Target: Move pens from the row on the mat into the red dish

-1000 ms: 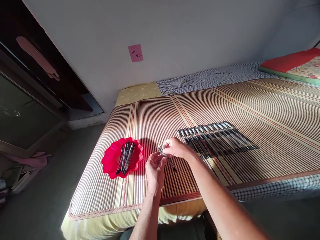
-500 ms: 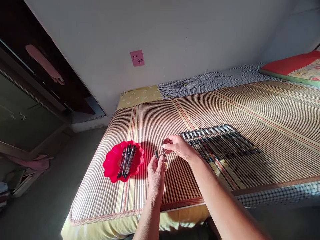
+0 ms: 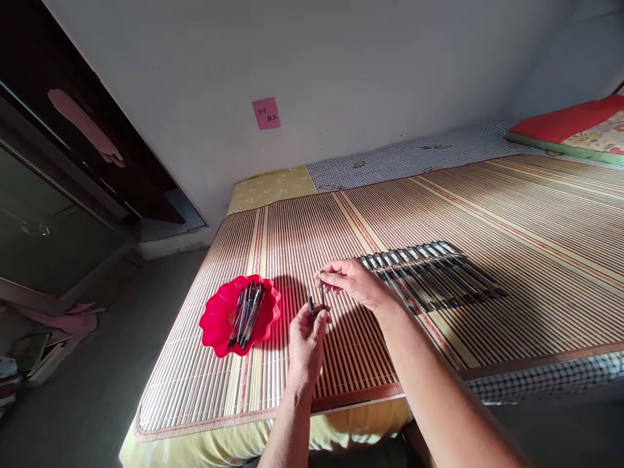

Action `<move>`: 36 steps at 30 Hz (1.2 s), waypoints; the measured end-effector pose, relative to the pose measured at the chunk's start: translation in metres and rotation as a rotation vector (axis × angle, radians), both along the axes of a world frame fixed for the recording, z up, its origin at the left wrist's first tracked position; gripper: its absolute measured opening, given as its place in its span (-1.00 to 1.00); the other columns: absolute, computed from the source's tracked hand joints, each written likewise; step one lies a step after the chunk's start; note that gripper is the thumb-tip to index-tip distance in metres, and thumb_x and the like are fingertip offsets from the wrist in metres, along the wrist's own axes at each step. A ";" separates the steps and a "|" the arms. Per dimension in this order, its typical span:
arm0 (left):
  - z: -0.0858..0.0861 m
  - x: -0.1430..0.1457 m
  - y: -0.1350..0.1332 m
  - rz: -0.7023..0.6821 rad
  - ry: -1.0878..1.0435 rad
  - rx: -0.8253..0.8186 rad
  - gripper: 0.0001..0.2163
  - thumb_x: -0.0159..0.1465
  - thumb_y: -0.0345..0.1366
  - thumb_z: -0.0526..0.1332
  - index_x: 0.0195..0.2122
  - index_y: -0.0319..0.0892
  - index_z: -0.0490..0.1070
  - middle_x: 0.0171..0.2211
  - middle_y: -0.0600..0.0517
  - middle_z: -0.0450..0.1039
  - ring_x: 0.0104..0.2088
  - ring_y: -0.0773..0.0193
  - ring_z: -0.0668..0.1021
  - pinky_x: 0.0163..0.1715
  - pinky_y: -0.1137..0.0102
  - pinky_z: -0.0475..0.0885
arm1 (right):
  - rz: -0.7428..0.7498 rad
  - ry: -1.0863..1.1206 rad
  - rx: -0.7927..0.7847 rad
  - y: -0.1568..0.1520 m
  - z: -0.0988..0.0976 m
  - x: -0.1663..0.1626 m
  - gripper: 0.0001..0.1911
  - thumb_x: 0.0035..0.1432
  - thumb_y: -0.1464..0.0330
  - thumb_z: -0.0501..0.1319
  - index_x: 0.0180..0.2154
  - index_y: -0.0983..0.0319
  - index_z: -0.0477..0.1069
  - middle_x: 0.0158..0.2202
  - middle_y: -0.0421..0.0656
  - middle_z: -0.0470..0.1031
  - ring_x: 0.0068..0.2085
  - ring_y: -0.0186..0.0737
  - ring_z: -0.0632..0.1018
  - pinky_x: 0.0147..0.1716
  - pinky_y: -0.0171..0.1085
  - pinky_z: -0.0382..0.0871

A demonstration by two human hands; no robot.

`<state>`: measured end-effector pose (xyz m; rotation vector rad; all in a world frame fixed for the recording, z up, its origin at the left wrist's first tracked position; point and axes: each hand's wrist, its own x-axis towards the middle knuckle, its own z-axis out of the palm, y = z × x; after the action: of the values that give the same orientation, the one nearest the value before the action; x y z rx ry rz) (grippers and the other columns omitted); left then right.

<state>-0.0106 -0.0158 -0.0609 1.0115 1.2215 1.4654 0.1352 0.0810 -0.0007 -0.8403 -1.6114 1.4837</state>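
My left hand (image 3: 306,338) is closed, with a short dark pen cap (image 3: 311,303) sticking up from its fingers. A thin dark pen part (image 3: 322,292) stands nearly upright between my two hands. Its lower end sits at my left thumb, while my right hand (image 3: 355,282) pinches its upper end. Whether it is a whole pen or a refill is too small to tell. To the left, a red scalloped bowl (image 3: 213,325) holds several clear-barrelled pens (image 3: 249,315) with dark ends. On the right, beside my right forearm, lies a neat row of dark pens (image 3: 433,276).
A striped bamboo mat (image 3: 302,234) covers the bed, with its front edge close to me. Behind it rises a white wall bearing a pink note (image 3: 266,113). A red and floral folded bedding (image 3: 560,127) lies at the far right.
My right hand has shifted slightly right, still pinching the thin part. The cap in my left hand now stands more upright. The bowl and row of pens stay put.
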 end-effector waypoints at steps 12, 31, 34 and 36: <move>0.006 -0.001 -0.004 -0.105 -0.039 -0.003 -0.53 0.40 0.14 0.23 -0.11 -0.19 0.66 -0.38 0.00 0.49 -0.46 0.37 0.25 -0.39 0.42 0.26 | -0.305 0.320 0.038 0.000 0.016 0.017 -0.66 0.10 0.09 0.49 -0.26 0.23 0.63 -0.30 -0.13 0.63 -0.37 -0.33 0.58 -0.31 -0.29 0.58; 0.010 -0.002 -0.006 -0.135 0.025 0.000 -0.55 0.42 0.10 0.21 -0.32 -0.21 0.60 -0.42 0.02 0.44 -0.46 0.35 0.26 -0.39 0.38 0.20 | -0.393 0.272 0.156 -0.005 0.027 0.019 -0.70 0.17 0.14 0.42 -0.24 0.26 0.62 -0.32 -0.13 0.62 -0.38 -0.32 0.60 -0.29 -0.26 0.60; 0.011 -0.002 -0.007 -0.142 0.040 0.014 -0.59 0.43 0.07 0.23 -0.16 -0.21 0.62 -0.44 0.04 0.44 -0.46 0.34 0.28 -0.38 0.38 0.21 | -0.393 0.214 0.223 -0.008 0.033 0.021 -0.71 0.22 0.15 0.39 -0.22 0.26 0.61 -0.32 -0.13 0.63 -0.38 -0.32 0.60 -0.29 -0.26 0.59; 0.012 -0.001 -0.008 -0.155 0.050 0.032 -0.60 0.43 0.05 0.23 -0.05 -0.21 0.60 -0.46 0.05 0.46 -0.47 0.33 0.30 -0.39 0.38 0.22 | -0.374 0.181 0.270 -0.012 0.038 0.021 -0.73 0.26 0.16 0.35 -0.23 0.26 0.59 -0.31 -0.13 0.62 -0.38 -0.33 0.59 -0.30 -0.27 0.58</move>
<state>-0.0115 -0.0235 -0.0485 1.1454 1.1315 1.3494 0.1566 0.0691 0.0373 -0.7782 -1.3903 1.0228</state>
